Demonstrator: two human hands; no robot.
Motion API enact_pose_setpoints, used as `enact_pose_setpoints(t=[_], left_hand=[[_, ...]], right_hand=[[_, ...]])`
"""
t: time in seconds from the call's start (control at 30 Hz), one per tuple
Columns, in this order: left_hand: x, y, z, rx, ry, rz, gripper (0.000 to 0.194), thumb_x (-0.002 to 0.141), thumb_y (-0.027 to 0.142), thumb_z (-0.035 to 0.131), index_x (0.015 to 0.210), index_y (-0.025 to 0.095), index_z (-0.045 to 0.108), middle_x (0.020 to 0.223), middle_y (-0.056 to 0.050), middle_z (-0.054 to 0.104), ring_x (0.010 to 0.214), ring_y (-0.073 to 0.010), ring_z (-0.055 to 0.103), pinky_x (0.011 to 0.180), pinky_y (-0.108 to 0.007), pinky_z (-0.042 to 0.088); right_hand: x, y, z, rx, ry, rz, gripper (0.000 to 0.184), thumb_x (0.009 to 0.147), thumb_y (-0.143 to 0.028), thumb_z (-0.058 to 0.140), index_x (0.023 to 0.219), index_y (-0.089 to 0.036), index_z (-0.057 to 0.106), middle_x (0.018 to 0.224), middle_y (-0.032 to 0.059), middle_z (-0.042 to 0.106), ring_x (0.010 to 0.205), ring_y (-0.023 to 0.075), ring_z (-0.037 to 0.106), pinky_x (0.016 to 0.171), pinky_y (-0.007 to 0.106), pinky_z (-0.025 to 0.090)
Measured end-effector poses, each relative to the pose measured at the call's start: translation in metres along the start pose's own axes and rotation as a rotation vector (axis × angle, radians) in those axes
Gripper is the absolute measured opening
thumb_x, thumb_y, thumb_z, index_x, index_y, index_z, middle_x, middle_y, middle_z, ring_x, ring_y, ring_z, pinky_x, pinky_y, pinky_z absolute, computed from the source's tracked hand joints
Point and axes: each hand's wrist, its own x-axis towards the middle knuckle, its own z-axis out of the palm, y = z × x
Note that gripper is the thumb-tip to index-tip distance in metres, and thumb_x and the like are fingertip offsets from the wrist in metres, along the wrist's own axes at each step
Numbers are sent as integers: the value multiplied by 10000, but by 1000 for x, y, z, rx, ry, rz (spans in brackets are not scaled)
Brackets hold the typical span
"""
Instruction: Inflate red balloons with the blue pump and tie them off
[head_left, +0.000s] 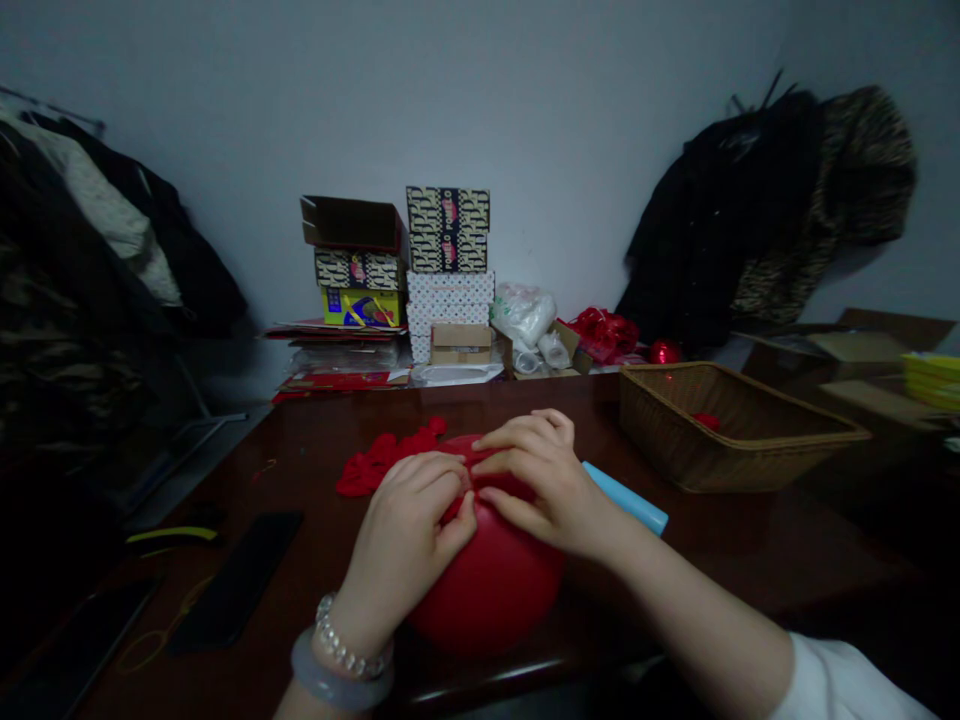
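A smooth, round red balloon (495,580) sits at the table's near edge, below and between my hands. My left hand (412,520), with a clear bead bracelet and a pale bangle at the wrist, is closed in a pinch at the balloon's top. From the other side my right hand (544,485) curls its fingers and thumb onto the same spot. Whatever lies right between the fingertips is mostly hidden. Just behind my left hand is a crumpled bunch of red material (382,462). Beside my right forearm lies a light blue cylinder (626,498).
A wicker basket (735,480) with something red inside stands at right. On the left are a dark phone-like slab (236,580), another dark slab (82,640) and a yellow-black tool handle (172,537). Stacked boxes (450,300) and plastic bags (525,315) line the wall.
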Motion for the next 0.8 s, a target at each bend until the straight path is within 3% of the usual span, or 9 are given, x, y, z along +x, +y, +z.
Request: enact_pose_setpoints(t=[0.2, 0.4, 0.53, 0.63, 0.73, 0.8], left_hand=[[2, 2, -1, 2, -6, -3, 89, 836, 138, 551, 781, 202, 579, 900, -27, 660, 939, -206, 588, 884, -388, 440], [2, 0, 0, -3, -20, 17, 81, 842, 146, 564, 792, 205, 585, 901, -18, 663, 989, -202, 582, 916, -383, 422], [0, -1, -1, 19, -6, 36, 110, 851, 141, 550, 771, 204, 591, 881, -23, 664, 1033, -211, 577, 939, -391, 410], [0, -2, -2, 36, 5, 23, 122, 854, 152, 548, 749, 203, 583, 855, -26, 660, 1044, -221, 576, 932, -398, 411], [0, -3, -2, 57, 9, 17, 117, 850, 154, 557, 746, 201, 580, 844, -26, 659, 1040, -227, 574, 926, -406, 410], [0, -3, -2, 62, 10, 16, 111, 846, 148, 559, 751, 200, 584, 840, -28, 657, 1040, -230, 569, 926, -411, 411]], right_hand=[[-3, 7, 5, -118, 23, -133, 98, 934, -268, 571, 934, -267, 669, 1118, -13, 706, 1086, 201, 533, 1039, 464, 169], [2, 0, 2, 29, -41, -24, 58, 923, -193, 537, 886, -208, 580, 1103, 50, 678, 1045, 200, 546, 965, 425, 276], [3, -5, 0, 220, -34, 4, 70, 937, -162, 489, 907, -212, 529, 976, 40, 659, 951, 181, 559, 892, 380, 341], [2, -6, -2, 287, -20, 105, 80, 952, -186, 470, 896, -211, 522, 880, 28, 625, 885, 177, 544, 851, 360, 370], [1, -5, -5, 315, -84, 222, 82, 940, -238, 520, 873, -207, 554, 785, 4, 588, 808, 169, 524, 804, 340, 389], [1, -6, -7, 469, -146, 267, 68, 922, -270, 563, 925, -203, 567, 775, -8, 588, 761, 151, 539, 780, 324, 414]])
